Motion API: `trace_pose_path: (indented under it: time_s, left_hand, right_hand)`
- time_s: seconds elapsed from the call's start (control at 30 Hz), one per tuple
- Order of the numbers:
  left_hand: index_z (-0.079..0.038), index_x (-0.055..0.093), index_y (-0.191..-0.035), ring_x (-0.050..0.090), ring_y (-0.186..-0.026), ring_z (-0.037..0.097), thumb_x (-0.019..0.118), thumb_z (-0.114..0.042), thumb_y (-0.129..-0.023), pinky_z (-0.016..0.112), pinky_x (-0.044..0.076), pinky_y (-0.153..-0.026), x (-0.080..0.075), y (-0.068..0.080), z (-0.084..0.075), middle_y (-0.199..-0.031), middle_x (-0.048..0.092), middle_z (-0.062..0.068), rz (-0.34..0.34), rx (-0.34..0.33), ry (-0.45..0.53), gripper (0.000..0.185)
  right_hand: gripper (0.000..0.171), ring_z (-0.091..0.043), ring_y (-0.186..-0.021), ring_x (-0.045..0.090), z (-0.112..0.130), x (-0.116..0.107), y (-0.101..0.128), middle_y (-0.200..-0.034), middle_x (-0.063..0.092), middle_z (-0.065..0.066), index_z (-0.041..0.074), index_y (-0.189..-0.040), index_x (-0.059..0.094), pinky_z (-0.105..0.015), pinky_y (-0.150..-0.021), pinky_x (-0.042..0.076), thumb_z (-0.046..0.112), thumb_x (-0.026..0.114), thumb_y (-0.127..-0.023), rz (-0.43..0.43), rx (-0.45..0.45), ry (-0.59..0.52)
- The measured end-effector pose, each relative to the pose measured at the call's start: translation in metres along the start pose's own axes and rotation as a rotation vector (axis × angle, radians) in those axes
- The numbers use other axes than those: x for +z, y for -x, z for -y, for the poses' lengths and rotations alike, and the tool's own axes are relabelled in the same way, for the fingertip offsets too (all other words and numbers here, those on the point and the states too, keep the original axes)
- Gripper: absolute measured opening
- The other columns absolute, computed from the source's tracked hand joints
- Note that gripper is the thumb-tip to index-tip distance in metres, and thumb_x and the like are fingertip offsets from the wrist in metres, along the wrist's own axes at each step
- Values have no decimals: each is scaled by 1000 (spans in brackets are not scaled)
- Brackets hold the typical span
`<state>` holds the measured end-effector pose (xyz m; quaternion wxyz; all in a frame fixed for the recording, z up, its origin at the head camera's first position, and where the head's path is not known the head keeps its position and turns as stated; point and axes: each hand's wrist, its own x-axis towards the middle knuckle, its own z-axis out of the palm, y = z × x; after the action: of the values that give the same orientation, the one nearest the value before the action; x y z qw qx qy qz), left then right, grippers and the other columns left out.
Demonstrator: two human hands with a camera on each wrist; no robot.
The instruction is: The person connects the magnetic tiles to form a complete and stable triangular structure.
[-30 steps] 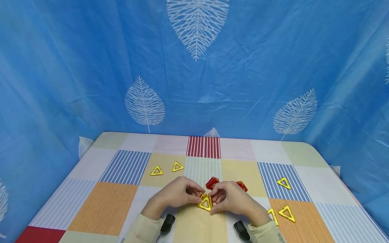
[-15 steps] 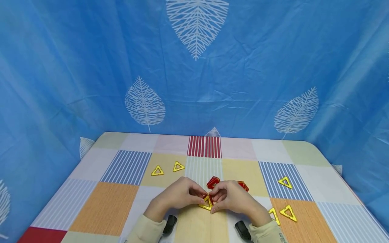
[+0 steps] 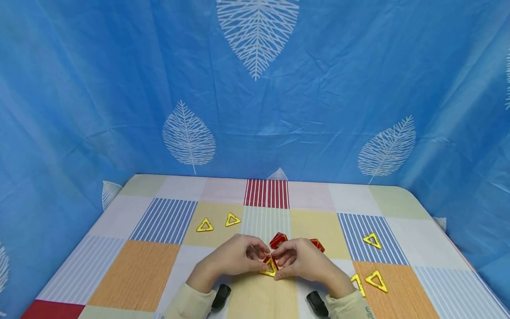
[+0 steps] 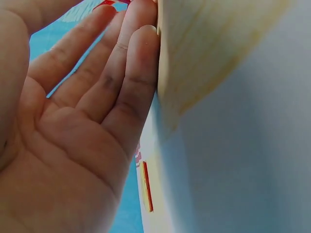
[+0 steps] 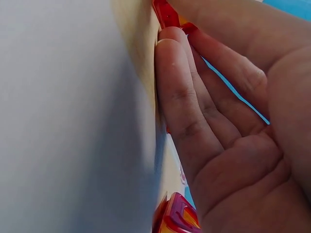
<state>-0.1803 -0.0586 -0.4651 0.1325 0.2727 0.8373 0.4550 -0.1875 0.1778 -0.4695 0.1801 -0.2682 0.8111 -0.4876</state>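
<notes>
At the middle of the table my left hand [image 3: 237, 256] and right hand [image 3: 303, 261] face each other around a small group of red and yellow triangular magnetic tiles. A yellow triangular tile [image 3: 269, 273] is at the front, with red edges showing behind it. Fingers and thumb of both hands pinch this group from its two sides. A red tile [image 5: 167, 14] shows past the right fingertips in the right wrist view. The left wrist view gives only a sliver of red tile [image 4: 104, 3] beyond the left fingers. My fingers hide most of the group.
Red tile pieces lie behind the hands, one at centre [image 3: 278, 240] and one partly behind the right hand [image 3: 317, 244]. Yellow triangles lie at the left back [image 3: 205, 225], [image 3: 232, 219] and on the right [image 3: 372, 240], [image 3: 376, 281], one partly hidden by the right forearm [image 3: 357, 283].
The front yellow triangle has tipped and now leans closer to the red edges behind it, which show more. The left fingers have shifted slightly; the right hand stays nearly in place.
</notes>
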Motion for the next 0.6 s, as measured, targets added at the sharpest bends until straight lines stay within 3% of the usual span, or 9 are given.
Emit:
trace_pose_path:
  time_s: [0.3, 0.6]
  left_hand:
    - [-11, 70, -115, 62, -70, 7, 88, -12, -78, 24, 52, -65, -2, 4, 1, -87, 65, -2, 45, -32, 38, 42]
    - [-14, 67, -122, 56, -72, 8, 88, -8, -78, 24, 49, -66, -2, 6, 1, -91, 60, -1, 77, -42, 15, 50]
  right_hand:
    - [30, -11, -64, 64, 1, -3, 0, -80, 71, 1, 4, -100, 77, -24, -58, 52, 9, 91, -73, -7, -14, 73]
    - [15, -6, -66, 62, 0, -6, 3, -78, 69, 8, 9, -94, 79, -25, -60, 52, 12, 86, -81, -21, -62, 176]
